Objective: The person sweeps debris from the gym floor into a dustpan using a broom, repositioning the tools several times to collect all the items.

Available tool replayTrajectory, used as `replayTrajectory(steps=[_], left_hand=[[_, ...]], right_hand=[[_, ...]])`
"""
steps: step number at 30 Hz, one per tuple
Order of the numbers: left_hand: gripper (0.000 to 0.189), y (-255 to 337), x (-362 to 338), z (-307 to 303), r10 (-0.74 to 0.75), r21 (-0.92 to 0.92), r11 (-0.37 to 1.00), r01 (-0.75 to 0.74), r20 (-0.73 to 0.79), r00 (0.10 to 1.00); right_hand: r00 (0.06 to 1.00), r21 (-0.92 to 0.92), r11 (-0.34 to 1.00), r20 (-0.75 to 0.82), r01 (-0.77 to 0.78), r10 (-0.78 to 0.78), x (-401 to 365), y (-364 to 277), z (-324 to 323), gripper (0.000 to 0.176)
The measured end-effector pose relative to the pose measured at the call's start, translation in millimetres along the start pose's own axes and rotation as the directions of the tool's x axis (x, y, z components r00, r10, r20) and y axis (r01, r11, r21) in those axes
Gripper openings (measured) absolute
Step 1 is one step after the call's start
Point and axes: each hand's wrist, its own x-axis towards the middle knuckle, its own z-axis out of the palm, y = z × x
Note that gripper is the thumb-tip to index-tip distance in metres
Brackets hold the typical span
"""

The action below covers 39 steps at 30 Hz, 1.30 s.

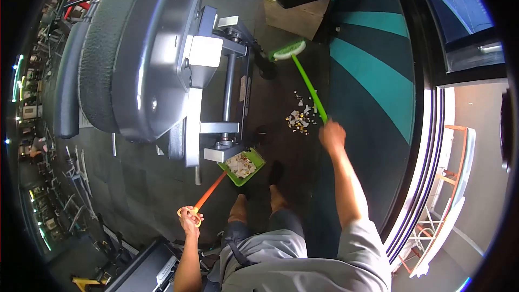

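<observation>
My right hand (332, 134) is closed around the green handle of a broom (309, 84). The broom's head, green and white, is at the far end of the handle, beyond a scattered pile of small white and yellow debris (301, 119) on the dark floor. Lower left, my left hand (190, 218) grips the yellow end of an orange-handled dustpan (212, 188). Its green pan rests near my feet and holds a heap of whitish litter (241, 166). The pan lies beside the foot of the gym machine, apart from the loose pile.
A large padded gym machine (135, 54) with a metal frame fills the left side. Ahead stands a wooden box (297, 16) under a black object. A dark wall with teal stripes (373, 65) and a window frame run along the right.
</observation>
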Motion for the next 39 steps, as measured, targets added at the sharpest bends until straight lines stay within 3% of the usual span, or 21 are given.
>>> replayTrajectory(steps=[2,4,5,8,10,14,15,16,17,20,22,24,27,30,34,37,39], left_hand=[[0.033,-3,-1,2,0.01,0.001,1.0,-0.01,-0.004,1.0],[0.034,-8,-3,3,0.016,-0.015,1.0,-0.016,0.036,0.999],[0.035,-8,-3,4,0.023,-0.005,1.0,-0.023,0.031,0.999],[0.036,-5,2,0,0.028,0.018,0.999,-0.027,-0.014,1.0],[0.036,-3,4,-2,0.022,0.028,0.999,-0.022,0.013,1.0],[0.033,3,6,2,0.041,-0.034,0.999,-0.041,0.013,0.999],[0.033,3,8,2,0.039,-0.011,0.999,-0.038,0.011,0.999],[0.033,6,5,7,0.024,0.002,1.0,-0.024,-0.031,0.999],[0.033,5,6,6,0.02,-0.002,1.0,-0.02,-0.009,1.0],[0.033,2,10,4,0.036,-0.008,0.999,-0.036,0.039,0.999],[0.033,1,7,6,0.045,-0.007,0.999,-0.044,0.045,0.998],[0.033,1,4,7,0.04,-0.002,0.999,-0.04,0.029,0.999],[0.033,-3,4,-4,0.039,-0.026,0.999,-0.037,0.061,0.997],[0.033,-6,3,-9,0.046,-0.031,0.999,-0.044,0.081,0.996],[0.033,-9,4,-9,0.065,-0.024,0.998,-0.063,0.088,0.994],[0.034,-8,1,-4,0.083,0.006,0.996,-0.084,0.081,0.993],[0.034,-8,-4,-4,0.074,0.006,0.997,-0.074,0.063,0.995]], right_hand=[[0.999,0.048,0.999,0.042,0.003,-0.005,69,-23,21,0.023],[0.999,0.034,0.998,-0.016,-0.045,0.045,113,-37,33,0.026],[0.994,0.056,0.993,-0.037,-0.103,0.106,118,-47,31,0.028],[0.998,-0.12,0.992,0.058,-0.033,0.04,99,-34,-5,0.028],[0.996,-0.262,0.964,0.091,0.047,-0.024,54,-4,-30,0.024],[0.999,-0.224,0.974,-0.003,-0.037,0.038,-47,53,-65,0.012],[0.998,-0.231,0.973,-0.058,-0.006,-0.007,-73,66,-60,0.009],[0.996,-0.267,0.964,-0.081,0.021,-0.044,-98,80,-47,0.015],[0.999,-0.207,0.977,-0.003,-0.054,0.054,-117,82,-42,0.023],[0.995,-0.162,0.983,-0.058,-0.084,0.076,-169,103,-10,0.045],[0.995,-0.169,0.982,-0.078,-0.079,0.066,-199,118,19,0.046],[0.991,-0.163,0.978,0.014,-0.129,0.133,-236,125,29,0.036],[0.985,-0.107,0.98,0.018,-0.171,0.174,-291,131,19,0.026],[0.981,-0.047,0.981,0.012,-0.191,0.191,-324,131,-1,0.031],[0.989,-0.007,0.99,-0.026,-0.143,0.143,-289,107,-16,0.034],[0.997,-0.006,1.0,-0.073,-0.02,0.019,-208,76,-4,0.038],[0.996,0.04,0.999,-0.087,0.01,-0.007,-142,42,1,0.031]])
